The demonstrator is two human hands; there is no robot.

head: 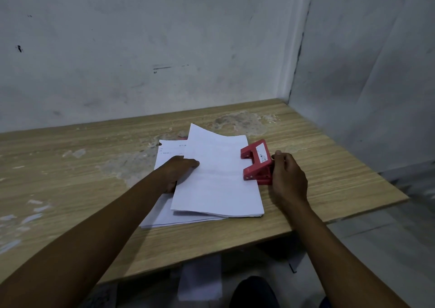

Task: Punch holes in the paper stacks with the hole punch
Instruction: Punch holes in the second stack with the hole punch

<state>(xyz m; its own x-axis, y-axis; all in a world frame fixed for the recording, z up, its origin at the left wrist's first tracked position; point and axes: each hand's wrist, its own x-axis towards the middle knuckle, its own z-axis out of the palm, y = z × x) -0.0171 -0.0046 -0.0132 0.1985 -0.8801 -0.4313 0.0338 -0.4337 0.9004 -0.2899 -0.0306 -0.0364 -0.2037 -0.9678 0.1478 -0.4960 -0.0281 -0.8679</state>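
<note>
A red hole punch [256, 161] sits on the wooden table [94, 166] with its two jaws over the right edge of the upper white paper stack [216, 180]. My right hand [286, 178] grips the punch from its right side, thumb on top. My left hand [179, 173] holds the left edge of that upper stack, fingers lying on top of the sheets and thumb tucked under them. A second white stack [164, 157] with faint print lies beneath, sticking out to the left and front.
Grey walls close the table at the back and right, forming a corner [288, 100]. The table's front edge [211, 253] runs diagonally near me. Loose white paper [200, 281] lies on the floor below it.
</note>
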